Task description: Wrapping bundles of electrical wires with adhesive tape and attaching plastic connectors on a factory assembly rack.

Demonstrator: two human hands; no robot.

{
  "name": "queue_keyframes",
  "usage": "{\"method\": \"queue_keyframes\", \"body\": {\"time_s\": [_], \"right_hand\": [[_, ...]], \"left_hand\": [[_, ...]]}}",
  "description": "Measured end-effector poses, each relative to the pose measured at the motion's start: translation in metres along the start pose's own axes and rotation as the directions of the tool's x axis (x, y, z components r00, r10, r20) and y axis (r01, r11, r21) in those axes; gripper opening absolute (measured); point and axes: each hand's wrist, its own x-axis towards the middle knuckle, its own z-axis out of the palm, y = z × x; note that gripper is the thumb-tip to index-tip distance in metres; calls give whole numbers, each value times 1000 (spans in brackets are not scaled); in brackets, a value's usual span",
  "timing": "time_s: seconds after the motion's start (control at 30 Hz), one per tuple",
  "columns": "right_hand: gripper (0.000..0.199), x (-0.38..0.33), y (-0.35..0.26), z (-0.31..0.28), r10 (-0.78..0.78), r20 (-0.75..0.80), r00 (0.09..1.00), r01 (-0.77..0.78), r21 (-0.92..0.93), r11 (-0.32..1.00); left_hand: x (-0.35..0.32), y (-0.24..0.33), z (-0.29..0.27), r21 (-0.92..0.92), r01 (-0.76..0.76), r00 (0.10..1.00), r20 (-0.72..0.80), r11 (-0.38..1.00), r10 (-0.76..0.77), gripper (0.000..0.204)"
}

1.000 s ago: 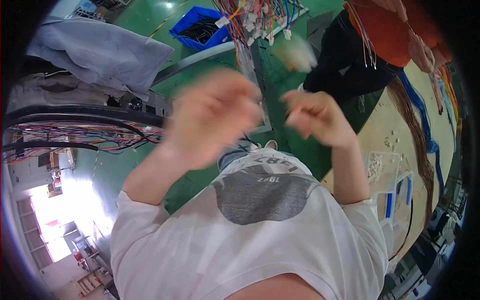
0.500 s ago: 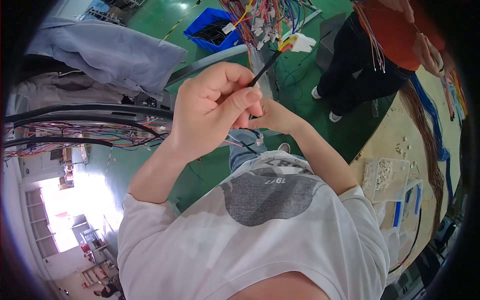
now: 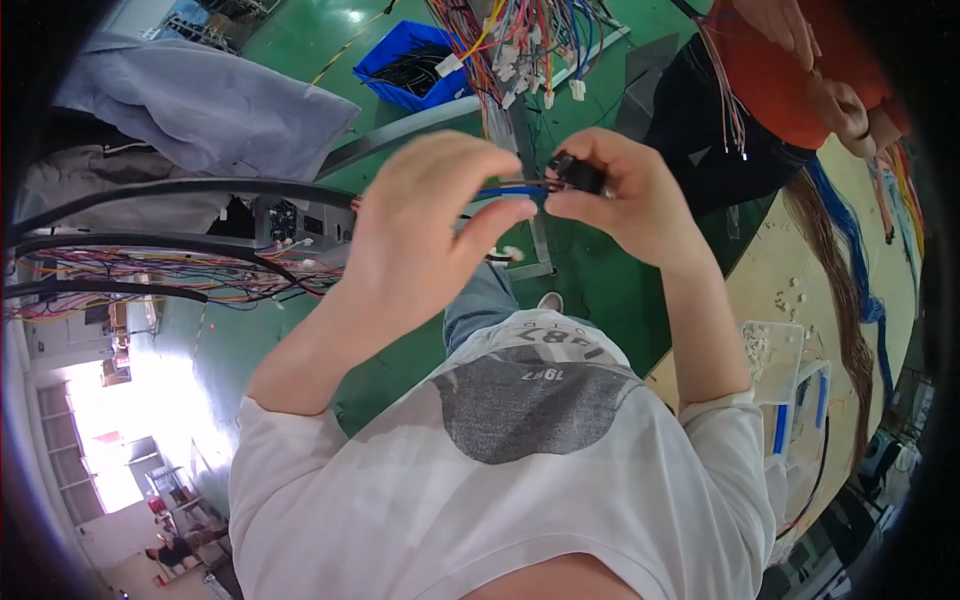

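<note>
At far left, black-sleeved cables (image 3: 180, 190) arc above loose coloured wires (image 3: 150, 270). The left hand (image 3: 415, 210) has thumb and forefinger parted around thin wires (image 3: 518, 190); whether its hidden fingers hold them, I cannot tell. These wires meet a black connector (image 3: 580, 175), pinched in the right hand's (image 3: 640, 195) narrow grip, above the green floor (image 3: 600, 270). Farther right, a clear box (image 3: 785, 350) of pale pieces sits on the counter (image 3: 730, 300).
</note>
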Motion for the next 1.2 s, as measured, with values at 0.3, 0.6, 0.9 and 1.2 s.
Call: {"method": "queue_keyframes", "body": {"time_s": [0.3, 0.6, 0.9, 1.2], "right_hand": [[28, -22, -46, -7, 15, 21, 1000, -10, -200, 980], [10, -19, -58, 2, -295, 62, 954, 267, -626, 733], [12, -28, -28, 33, -84, -278, 957, 158, 253, 954], [10, -23, -20, 42, 26, -200, 979, 112, 647, 754]], "left_hand": [[2, 12, -3, -311, 203, 969, 202, 928, -145, 8], [11, 8, -4, -251, -84, 995, 31, 964, 94, 6], [-10, 25, 18, -520, 250, 965, 207, 816, -164, 17], [-22, 16, 19, -531, 85, 987, -69, 843, -143, 23]]}}
